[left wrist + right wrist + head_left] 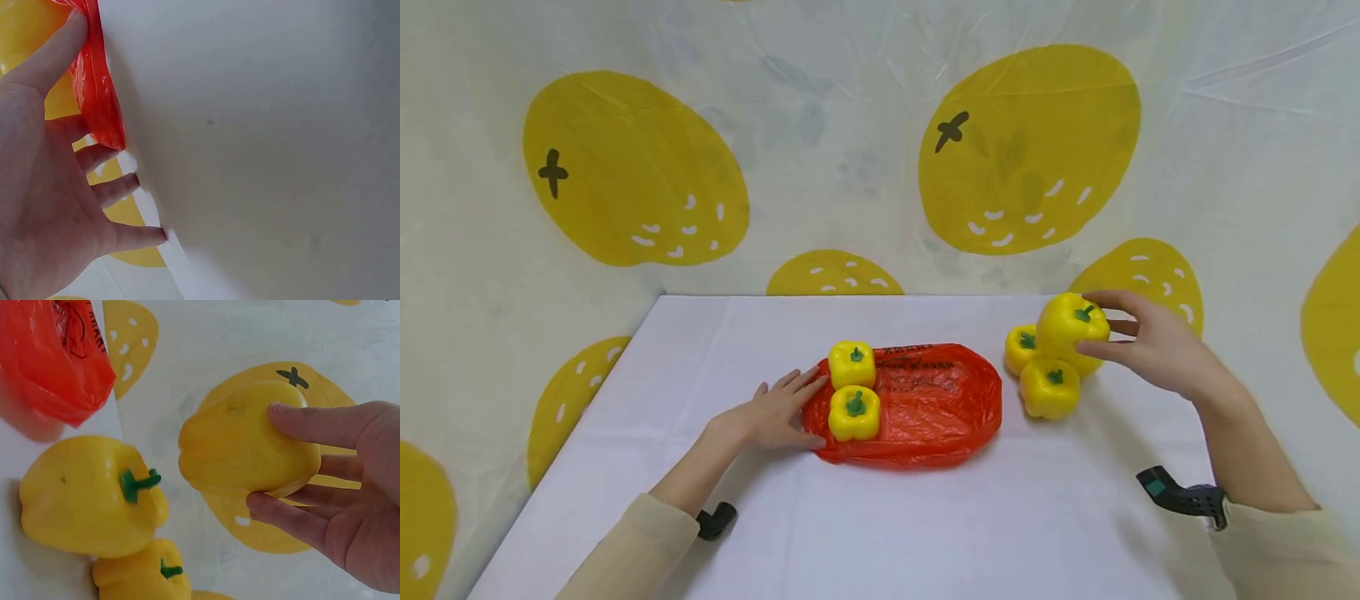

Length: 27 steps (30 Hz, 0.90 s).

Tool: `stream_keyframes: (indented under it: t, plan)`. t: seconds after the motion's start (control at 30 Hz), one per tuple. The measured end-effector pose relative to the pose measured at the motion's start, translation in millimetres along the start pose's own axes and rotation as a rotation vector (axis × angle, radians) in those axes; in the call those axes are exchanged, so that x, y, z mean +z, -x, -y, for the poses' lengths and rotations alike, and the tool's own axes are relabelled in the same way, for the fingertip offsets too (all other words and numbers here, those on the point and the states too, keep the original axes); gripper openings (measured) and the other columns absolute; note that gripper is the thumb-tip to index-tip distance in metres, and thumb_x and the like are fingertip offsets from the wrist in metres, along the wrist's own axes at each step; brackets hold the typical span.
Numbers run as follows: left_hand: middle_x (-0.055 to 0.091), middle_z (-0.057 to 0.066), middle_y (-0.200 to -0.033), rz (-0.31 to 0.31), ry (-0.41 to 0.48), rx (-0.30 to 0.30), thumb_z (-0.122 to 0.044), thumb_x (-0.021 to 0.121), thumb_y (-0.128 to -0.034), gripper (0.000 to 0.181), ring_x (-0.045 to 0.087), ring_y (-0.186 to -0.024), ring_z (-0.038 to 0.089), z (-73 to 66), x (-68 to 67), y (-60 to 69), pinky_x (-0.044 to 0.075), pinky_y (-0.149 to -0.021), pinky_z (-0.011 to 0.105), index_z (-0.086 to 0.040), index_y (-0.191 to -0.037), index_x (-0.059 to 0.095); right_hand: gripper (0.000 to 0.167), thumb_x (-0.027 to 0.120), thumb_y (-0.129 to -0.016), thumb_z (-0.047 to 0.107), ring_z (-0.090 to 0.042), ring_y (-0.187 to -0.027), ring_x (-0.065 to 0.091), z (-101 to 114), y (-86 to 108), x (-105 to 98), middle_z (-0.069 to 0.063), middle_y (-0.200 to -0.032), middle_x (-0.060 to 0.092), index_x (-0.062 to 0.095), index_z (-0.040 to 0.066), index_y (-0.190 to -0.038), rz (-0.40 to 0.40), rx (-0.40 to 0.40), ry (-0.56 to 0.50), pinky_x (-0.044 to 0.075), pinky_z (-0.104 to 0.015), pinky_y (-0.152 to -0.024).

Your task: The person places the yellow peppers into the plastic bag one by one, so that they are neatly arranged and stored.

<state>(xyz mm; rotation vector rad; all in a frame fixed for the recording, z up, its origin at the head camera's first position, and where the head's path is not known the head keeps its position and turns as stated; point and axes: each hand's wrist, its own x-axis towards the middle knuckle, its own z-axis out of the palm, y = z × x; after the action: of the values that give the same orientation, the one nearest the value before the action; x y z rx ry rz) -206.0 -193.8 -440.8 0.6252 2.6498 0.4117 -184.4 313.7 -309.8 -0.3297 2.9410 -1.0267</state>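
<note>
Up in the air at the right side of the table, a yellow bell pepper [1060,329] with a green stem, and it's the right hand [1161,346] that has it, thumb on one side, fingers on the other, a grip by the fingertips! Directly below sits a tight little huddle: the front pepper [1050,390], the left pepper [1019,352], and a third pepper [1090,364] mostly hidden behind the held one. Across to the left lies the red plastic bag [940,408], spread flat with dark lettering near its far edge, and on its left end two more, the rear pepper [852,363] and the near pepper [854,417], one touching the other, stems showing. Over at that end, the left hand [773,417], fingers straight and fanned, touches the bag's left edge, clutching nothing. White covering on the table [880,533], pale sleeves on both arms, a black strap device [1183,496] at the right wrist, and behind it all a pale backdrop cloth [835,125] printed with big yellow fruit!
</note>
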Motion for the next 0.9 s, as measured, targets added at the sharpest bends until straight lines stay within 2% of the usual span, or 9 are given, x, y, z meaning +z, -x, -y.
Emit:
stream_keyframes:
  t: [0.17, 0.43, 0.67, 0.9]
  plan:
    - [0.015, 0.007, -0.171, -0.003, 0.009, -0.007, -0.059, 0.077, -0.0835, 0.104, 0.013, -0.154, 0.040, -1.0, -1.2, -0.1, 0.011, -0.114, 0.075, -0.020, -0.165, 0.025, 0.079, 0.079, -0.093, 0.033, -0.054, -0.130, 0.049, 10, -8.2, 10, -0.026, -0.152, 0.043, 0.041, 0.000, -0.153, 0.007, -0.017, 0.003, 0.049, -0.059, -0.096]
    - [0.016, 0.008, -0.171, -0.002, 0.011, -0.004, -0.058, 0.078, -0.0833, 0.104, 0.013, -0.154, 0.040, -0.3, 0.4, -0.5, 0.010, -0.114, 0.076, -0.019, -0.165, 0.025, 0.075, 0.081, -0.091, 0.032, -0.051, -0.129, 0.051, 21, -15.4, 31, -0.022, -0.149, 0.049, 0.045, 0.004, -0.151, -0.056, -0.076, -0.031, 0.052, -0.058, -0.094]
    - [0.016, 0.008, -0.171, 0.003, 0.010, -0.013, -0.058, 0.078, -0.0831, 0.105, 0.013, -0.154, 0.040, -0.5, 1.7, -0.1, 0.011, -0.113, 0.076, -0.019, -0.165, 0.025, 0.074, 0.080, -0.092, 0.034, -0.048, -0.132, 0.050, 33, -25.7, 49, -0.019, -0.148, 0.050, 0.044, 0.007, -0.151, 0.006, -0.077, -0.054, 0.053, -0.059, -0.094]
    - [0.017, 0.009, -0.170, 0.000, -0.008, -0.005, -0.058, 0.077, -0.0841, 0.104, 0.013, -0.154, 0.040, -0.5, 0.5, -0.9, 0.012, -0.113, 0.076, -0.019, -0.165, 0.025, 0.071, 0.081, -0.091, 0.025, -0.046, -0.132, 0.052, 43, -35.5, 75, -0.017, -0.150, 0.048, 0.046, 0.007, -0.151, 0.057, -0.087, -0.093, 0.054, -0.054, -0.095]
